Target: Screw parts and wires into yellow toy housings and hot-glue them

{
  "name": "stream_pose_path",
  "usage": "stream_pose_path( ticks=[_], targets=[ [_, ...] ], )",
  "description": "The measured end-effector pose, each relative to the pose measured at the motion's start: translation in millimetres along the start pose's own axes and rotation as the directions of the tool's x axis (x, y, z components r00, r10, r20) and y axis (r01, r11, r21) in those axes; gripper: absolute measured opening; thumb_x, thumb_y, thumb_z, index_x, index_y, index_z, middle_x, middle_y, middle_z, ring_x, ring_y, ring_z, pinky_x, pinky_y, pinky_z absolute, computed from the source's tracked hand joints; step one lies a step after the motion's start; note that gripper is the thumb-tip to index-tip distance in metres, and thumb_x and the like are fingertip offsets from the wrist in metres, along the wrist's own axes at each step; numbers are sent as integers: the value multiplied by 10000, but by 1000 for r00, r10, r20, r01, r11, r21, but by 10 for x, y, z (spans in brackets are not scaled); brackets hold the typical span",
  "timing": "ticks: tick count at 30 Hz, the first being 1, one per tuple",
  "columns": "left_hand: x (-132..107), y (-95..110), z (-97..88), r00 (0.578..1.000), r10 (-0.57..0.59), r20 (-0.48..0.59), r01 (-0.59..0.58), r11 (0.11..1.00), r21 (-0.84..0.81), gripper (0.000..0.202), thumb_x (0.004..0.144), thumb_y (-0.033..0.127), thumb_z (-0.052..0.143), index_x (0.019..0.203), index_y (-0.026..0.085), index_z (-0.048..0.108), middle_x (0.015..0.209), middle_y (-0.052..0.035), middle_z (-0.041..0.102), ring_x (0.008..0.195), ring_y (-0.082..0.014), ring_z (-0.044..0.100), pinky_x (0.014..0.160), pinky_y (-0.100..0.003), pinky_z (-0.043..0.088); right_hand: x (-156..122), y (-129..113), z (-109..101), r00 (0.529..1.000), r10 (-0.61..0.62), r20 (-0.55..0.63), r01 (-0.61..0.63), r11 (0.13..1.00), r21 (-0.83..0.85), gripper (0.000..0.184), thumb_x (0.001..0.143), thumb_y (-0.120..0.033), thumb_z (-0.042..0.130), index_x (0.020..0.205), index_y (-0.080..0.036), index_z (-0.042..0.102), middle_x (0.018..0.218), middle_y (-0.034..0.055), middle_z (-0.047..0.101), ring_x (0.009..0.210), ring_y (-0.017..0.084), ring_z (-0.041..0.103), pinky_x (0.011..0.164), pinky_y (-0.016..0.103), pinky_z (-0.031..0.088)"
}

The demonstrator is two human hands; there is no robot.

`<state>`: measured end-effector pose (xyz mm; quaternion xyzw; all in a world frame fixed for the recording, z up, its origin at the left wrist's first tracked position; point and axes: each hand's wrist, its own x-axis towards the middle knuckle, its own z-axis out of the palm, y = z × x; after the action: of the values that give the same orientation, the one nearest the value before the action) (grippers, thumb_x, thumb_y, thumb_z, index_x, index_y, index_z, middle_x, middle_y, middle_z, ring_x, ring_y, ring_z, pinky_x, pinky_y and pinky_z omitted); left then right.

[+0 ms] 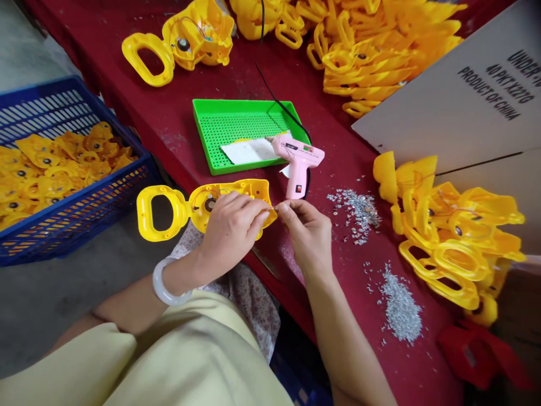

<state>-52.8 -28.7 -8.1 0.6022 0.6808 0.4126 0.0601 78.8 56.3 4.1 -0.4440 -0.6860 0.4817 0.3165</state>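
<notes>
The left hand, wearing a pale bangle, grips a yellow plastic shell with a looped handle, which is held just above the edge of the dark red worktop. The right hand is close beside it, its pinched fingertips at the shell's rim on something too small to make out. Just beyond lies a pink hot glue gun, resting against a green perforated plastic tray. Silver glitter heaps lie to the right, and a blue plastic crate of yellow shells sits left. Further yellow shells are piled beyond, beside a printed cardboard sheet.
</notes>
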Motion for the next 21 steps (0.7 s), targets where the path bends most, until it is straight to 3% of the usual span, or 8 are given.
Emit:
stream_pose_path(
  ticks=[12, 21],
  targets=[
    [1, -14, 8, 998, -22, -57, 29, 994, 110, 220, 945, 273, 519, 774, 158, 599, 752, -42, 638, 757, -202, 592, 722, -338, 435, -5, -3, 32, 996, 2, 85, -2, 1000, 3, 194, 818, -377, 660, 787, -188, 630, 661, -38, 578, 598, 87, 527, 586, 230, 440],
    [8, -48, -37, 999, -35, -34, 38, 994, 98, 176, 950, 238, 490, 812, 167, 573, 799, -37, 636, 775, -187, 601, 697, -309, 437, -16, -26, 66, 998, -50, 49, 52, 998, -39, 174, 829, -362, 651, 795, -193, 626, 717, -19, 603, 633, 99, 533, 586, 235, 446]
  ],
)
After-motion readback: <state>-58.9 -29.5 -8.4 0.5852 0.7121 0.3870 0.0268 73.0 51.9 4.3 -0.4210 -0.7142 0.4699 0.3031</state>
